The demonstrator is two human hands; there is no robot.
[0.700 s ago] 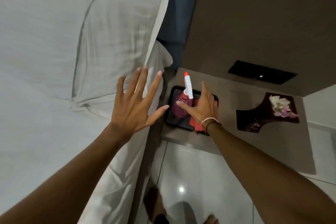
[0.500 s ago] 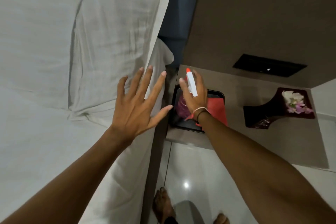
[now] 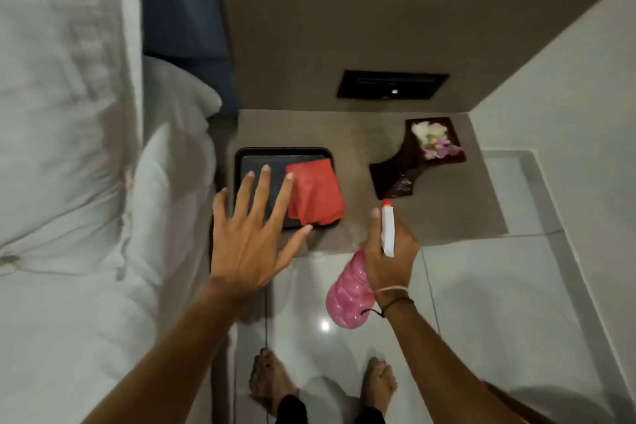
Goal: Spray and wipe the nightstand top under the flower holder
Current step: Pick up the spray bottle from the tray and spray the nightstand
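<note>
Nearest the camera, bare feet (image 3: pixel 272 385) are planted on the tiled floor (image 3: pixel 499 303) in front of the table (image 3: pixel 447 210). The spray bottle (image 3: pixel 347 296) is clasped in the right hand (image 3: pixel 389 251), the grip wrapped around its neck and the pink body hanging below the wrist; the red-tipped nozzle is aimed toward the flower holder (image 3: pixel 418 157), presumably so the table top can be sprayed. The left hand (image 3: pixel 247 234) is held flat with fingers spread and nothing grasped, hovering over the near edge of the black tray (image 3: pixel 247 155), likely readied for the red cloth (image 3: pixel 315 189) that lies folded in the tray's right part, one corner over the rim.

Farther back, the flower holder is seen standing on the table's right rear area, well apart from the tray. The top beneath it is judged not yet reachable, since the holder is not lifted. Bare surface is left between tray and holder; the bed (image 3: pixel 69 148) crowds the left edge, a wall the right.
</note>
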